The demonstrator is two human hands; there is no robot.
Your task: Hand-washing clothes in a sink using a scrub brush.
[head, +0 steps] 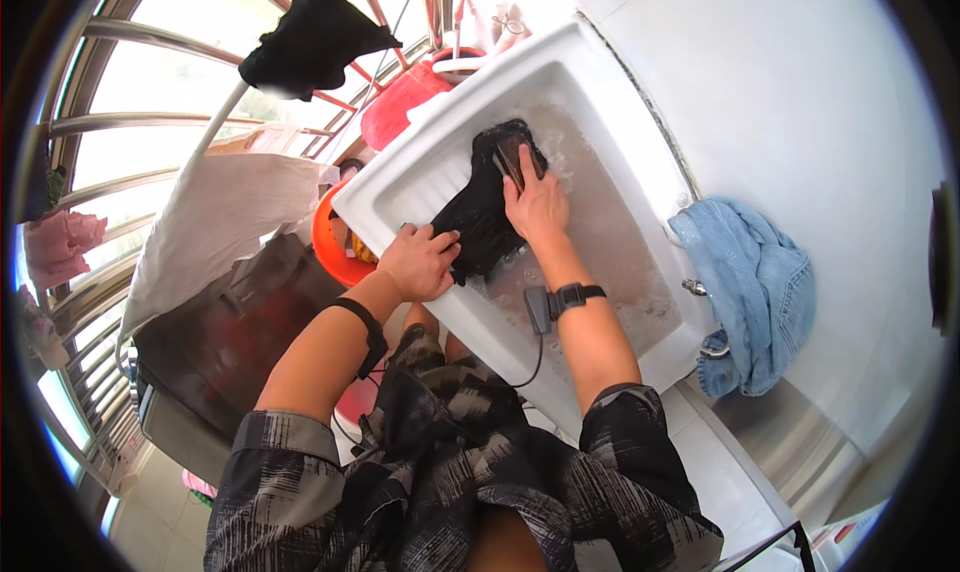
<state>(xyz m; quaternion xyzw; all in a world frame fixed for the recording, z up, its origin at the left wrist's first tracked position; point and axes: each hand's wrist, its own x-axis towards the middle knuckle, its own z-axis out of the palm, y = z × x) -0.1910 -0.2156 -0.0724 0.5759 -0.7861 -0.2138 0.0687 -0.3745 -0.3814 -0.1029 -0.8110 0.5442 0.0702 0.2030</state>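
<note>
A wet black cloth garment (pixel 480 210) lies stretched over the ribbed washboard slope of a white laundry sink (pixel 517 54). My left hand (pixel 421 261) grips its near end at the sink's front rim. In my right hand (pixel 537 201) is a brown scrubbing brush (pixel 513 159), pressed on the far part of the cloth; its bristles are hidden. Cloudy, greyish soapy water (pixel 615 249) with some foam fills the basin beside the garment.
Light blue jeans (pixel 757 294) hang over the metal tap (pixel 694 287) on the right. An orange bucket (pixel 330 234) holding cloth stands left of the sink, near a dark-lidded appliance (pixel 232 332). A black cloth (pixel 315 43) hangs on a pole before the barred window.
</note>
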